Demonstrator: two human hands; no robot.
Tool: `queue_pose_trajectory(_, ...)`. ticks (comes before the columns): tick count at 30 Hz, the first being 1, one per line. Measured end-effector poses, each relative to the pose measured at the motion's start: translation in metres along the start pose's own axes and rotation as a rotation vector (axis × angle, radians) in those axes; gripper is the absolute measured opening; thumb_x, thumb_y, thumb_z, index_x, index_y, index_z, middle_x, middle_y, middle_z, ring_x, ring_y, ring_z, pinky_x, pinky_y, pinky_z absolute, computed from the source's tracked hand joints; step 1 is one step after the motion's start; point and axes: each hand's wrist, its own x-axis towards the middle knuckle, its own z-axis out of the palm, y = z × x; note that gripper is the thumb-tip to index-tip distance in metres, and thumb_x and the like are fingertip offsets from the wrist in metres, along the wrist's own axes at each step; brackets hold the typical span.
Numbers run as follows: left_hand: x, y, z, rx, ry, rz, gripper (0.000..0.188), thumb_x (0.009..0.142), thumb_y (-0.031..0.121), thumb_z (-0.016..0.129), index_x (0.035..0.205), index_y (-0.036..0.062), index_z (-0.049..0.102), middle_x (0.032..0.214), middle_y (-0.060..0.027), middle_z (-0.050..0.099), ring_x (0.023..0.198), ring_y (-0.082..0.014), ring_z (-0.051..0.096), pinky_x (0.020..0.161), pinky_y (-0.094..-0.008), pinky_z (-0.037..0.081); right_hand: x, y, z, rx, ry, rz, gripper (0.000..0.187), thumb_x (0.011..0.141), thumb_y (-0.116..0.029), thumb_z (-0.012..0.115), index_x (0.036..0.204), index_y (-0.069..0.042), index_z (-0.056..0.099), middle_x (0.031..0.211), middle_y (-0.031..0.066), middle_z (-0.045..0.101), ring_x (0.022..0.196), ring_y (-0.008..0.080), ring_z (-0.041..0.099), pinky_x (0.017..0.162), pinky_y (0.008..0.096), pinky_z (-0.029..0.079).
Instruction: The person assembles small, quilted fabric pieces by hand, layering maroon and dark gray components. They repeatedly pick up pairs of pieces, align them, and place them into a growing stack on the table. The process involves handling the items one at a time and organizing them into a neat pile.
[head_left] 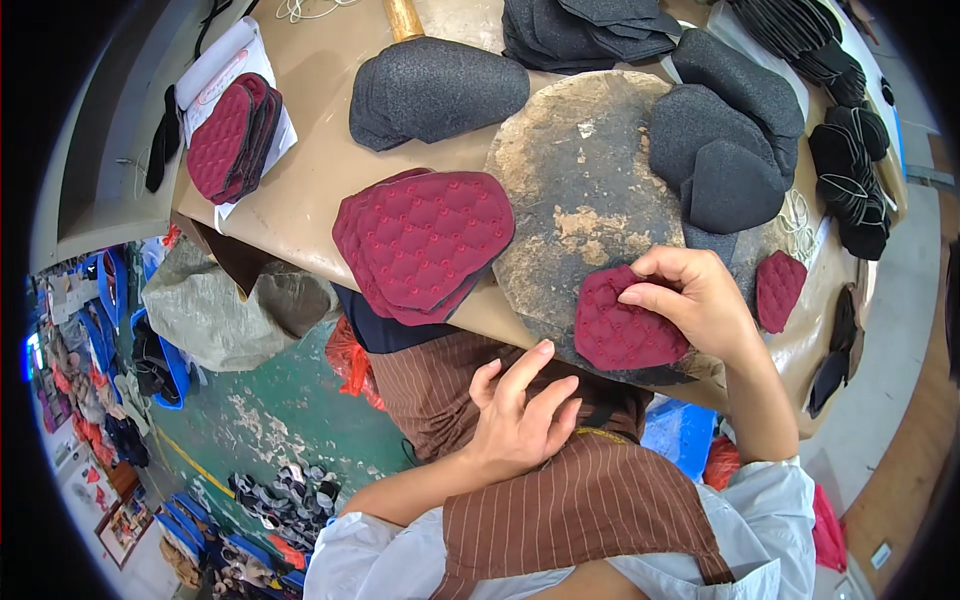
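My right hand [690, 295] pinches the upper edge of a dark red quilted fabric piece [625, 330] between thumb and fingers. The piece lies over the near edge of a round, worn stone-like slab [570, 170]. Close to my lap, my left hand [525, 415] is raised with its fingers apart and nothing in them. A stack of larger red quilted pieces [425, 240] sits left of the slab. Dark grey felt-like pieces [735, 180] overlap on the slab's right side, and a small red quilted piece [780, 290] lies to the right of my right wrist.
Another grey stack [435, 90] lies beside a wooden handle [403, 20] at the back. At the far left, red pieces [235, 140] rest on white paper. Tied black bundles [850, 180] line the table's right side. Shoes [285, 495] and blue crates [160, 360] stand on the green floor.
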Motion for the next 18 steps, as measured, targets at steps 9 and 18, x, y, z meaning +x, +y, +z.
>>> queue_pose_trajectory(9, 0.049, 0.009, 0.0, 0.032, -0.162, 0.101, 0.079, 0.071, 0.039, 0.075, 0.132, 0.0004, 0.042, 0.141, -0.0291, 0.039, 0.133, -0.0343, 0.039, 0.109, -0.0505, 0.014, 0.006, -0.008, -0.004, -0.021, -0.029, 0.046, 0.015, 0.081, -0.01, 0.071, 0.085, 0.004, 0.066, 0.071, 0.0048, 0.065, 0.066, 0.0054, 0.056, 0.058, 0.025, 0.047)
queue_pose_trajectory(18, 0.049, 0.012, 0.014, 0.408, -0.381, 0.117, 0.084, 0.073, 0.061, 0.062, 0.133, 0.0031, 0.049, 0.142, -0.0162, 0.044, 0.133, -0.0257, 0.041, 0.111, -0.0521, 0.012, -0.052, 0.001, -0.006, -0.494, 0.227, -0.461, 0.022, 0.072, -0.009, 0.079, 0.089, -0.002, 0.067, 0.08, 0.0104, 0.067, 0.068, 0.0241, 0.067, 0.061, 0.0326, 0.054)
